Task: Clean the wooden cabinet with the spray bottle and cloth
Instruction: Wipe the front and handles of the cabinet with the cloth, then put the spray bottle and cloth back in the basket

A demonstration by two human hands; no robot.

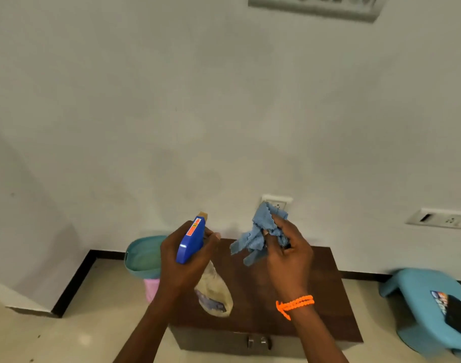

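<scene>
Wooden cabinet (266, 297) lies below both hands; left hand (185, 260) fingers wrapped around spray bottle (198, 258), nozzle pointing away; right hand (289, 255) fingers pinch crumpled blue cloth (260, 234), hanging just beyond them, wall socket (278, 203) behind.

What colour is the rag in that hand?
The cloth is light blue, seen best in the head view.
</scene>
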